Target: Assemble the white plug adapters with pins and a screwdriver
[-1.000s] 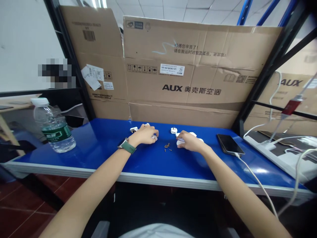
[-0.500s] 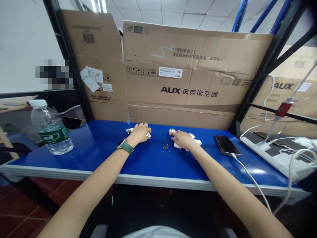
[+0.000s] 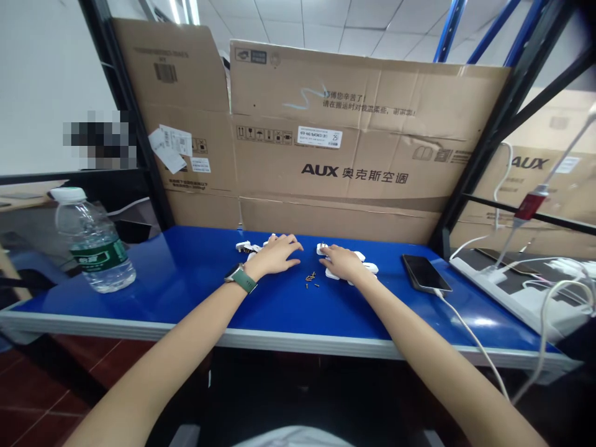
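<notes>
My left hand [image 3: 278,253] is over the table with its fingers spread and nothing in its grasp. Beneath and beside it lie small white plastic parts [image 3: 243,246], some with dark pieces; the hand partly covers them. My right hand [image 3: 343,263] lies with fingers stretched over more white plastic parts [image 3: 371,267]. Its fingertips touch a small white piece with metal pins [image 3: 321,249]; its underside is hidden. Several small brass-coloured screws [image 3: 310,277] are scattered on the blue tabletop between the hands.
A water bottle [image 3: 99,245] stands at the left of the blue table [image 3: 298,316]. To the right lies a black phone [image 3: 425,273] with a white cable [image 3: 470,335]. A cardboard sheet [image 3: 354,143] rises behind the table, between dark metal posts.
My left hand has moved right and its fingers have spread, uncovering more of the white parts on the left. My right hand stays in about the same place.
</notes>
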A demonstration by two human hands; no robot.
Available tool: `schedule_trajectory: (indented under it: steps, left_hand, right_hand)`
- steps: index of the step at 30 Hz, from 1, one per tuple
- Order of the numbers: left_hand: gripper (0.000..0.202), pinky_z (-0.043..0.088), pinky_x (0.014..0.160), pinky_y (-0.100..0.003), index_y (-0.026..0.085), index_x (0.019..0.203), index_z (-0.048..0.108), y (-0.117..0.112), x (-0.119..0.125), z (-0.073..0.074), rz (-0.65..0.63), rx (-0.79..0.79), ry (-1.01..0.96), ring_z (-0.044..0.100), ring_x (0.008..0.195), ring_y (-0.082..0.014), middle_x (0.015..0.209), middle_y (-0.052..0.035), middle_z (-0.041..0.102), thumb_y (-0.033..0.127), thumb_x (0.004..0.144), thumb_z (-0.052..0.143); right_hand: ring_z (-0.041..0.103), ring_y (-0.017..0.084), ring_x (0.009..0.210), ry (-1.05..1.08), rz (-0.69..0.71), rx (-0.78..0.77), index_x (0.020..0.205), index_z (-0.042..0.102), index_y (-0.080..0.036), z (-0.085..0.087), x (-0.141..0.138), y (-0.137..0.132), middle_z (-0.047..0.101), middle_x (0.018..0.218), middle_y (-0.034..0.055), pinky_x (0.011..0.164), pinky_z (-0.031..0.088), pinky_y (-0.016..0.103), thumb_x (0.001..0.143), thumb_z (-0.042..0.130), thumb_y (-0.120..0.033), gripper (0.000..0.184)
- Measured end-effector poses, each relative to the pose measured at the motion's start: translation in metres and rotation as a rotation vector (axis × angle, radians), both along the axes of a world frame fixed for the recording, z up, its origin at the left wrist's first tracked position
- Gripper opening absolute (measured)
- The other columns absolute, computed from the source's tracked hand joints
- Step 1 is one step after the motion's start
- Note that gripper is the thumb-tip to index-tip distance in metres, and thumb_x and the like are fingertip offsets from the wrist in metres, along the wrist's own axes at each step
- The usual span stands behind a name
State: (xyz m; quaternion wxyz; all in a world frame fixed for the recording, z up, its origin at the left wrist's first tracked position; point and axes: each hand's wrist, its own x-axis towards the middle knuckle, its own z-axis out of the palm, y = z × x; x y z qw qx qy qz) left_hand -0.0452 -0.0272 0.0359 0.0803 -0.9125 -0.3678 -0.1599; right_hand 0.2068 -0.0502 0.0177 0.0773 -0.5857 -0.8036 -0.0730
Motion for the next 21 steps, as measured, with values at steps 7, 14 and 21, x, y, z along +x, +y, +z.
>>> schedule_trajectory:
  steps: [7,14,21]
  left_hand:
    - [0.047,0.04,0.1,-0.035,0.028,0.126,0.063,-0.02,0.01,0.006,-0.355,-0.319,-0.005,0.059,0.112,-0.0245,0.125,-0.0058,0.06,0.052,0.086,0.071]
    - [0.047,0.048,0.089,-0.029,0.026,0.13,0.063,-0.02,0.011,0.003,-0.473,-0.46,-0.009,0.061,0.1,-0.0196,0.118,-0.0063,0.06,0.03,0.084,0.072]
    - [0.032,0.046,0.078,-0.027,0.022,0.113,0.067,-0.019,0.02,0.0,-0.439,-0.396,-0.103,0.059,0.091,-0.0181,0.105,-0.0052,0.061,0.036,0.086,0.074]
  right_hand:
    - [0.066,0.028,0.107,0.048,0.027,0.048,0.133,0.058,-0.027,0.001,0.0,-0.001,0.066,0.124,0.0124,0.082,0.045,0.033,0.102,0.051,-0.041,0.035]
    - [0.066,0.025,0.099,0.106,0.019,0.072,0.111,0.063,-0.023,0.003,-0.005,-0.001,0.069,0.111,0.0103,0.074,0.04,0.029,0.101,0.051,-0.047,0.028]
    - [0.067,0.026,0.099,0.19,-0.017,0.052,0.116,0.055,-0.022,0.003,-0.008,-0.001,0.072,0.11,0.0101,0.071,0.04,0.029,0.093,0.066,-0.037,0.029]
